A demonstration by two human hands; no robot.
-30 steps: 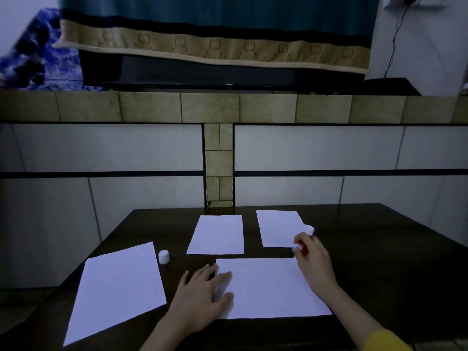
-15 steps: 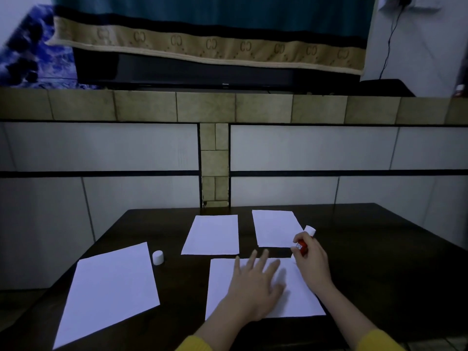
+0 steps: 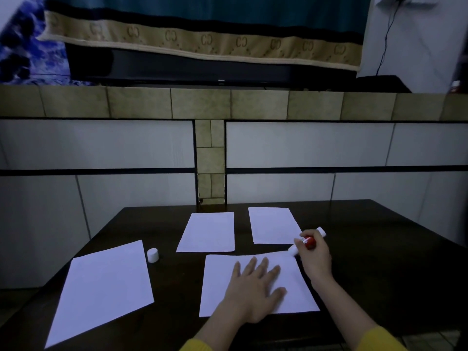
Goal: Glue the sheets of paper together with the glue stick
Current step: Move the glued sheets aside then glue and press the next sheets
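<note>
Gluing looks barely begun: the left hand lies flat, fingers spread, on the nearest white paper sheet while the right hand grips the uncapped red glue stick at its far corner, three other white sheets lying separate on the dark worktop.

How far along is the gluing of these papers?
Early. Done: the white cap is off and stands on the dark table. In hand: the left hand presses flat the nearest sheet while the right hand tips the glue stick toward its far right corner. Left: the other three sheets lie apart, none joined.
</note>
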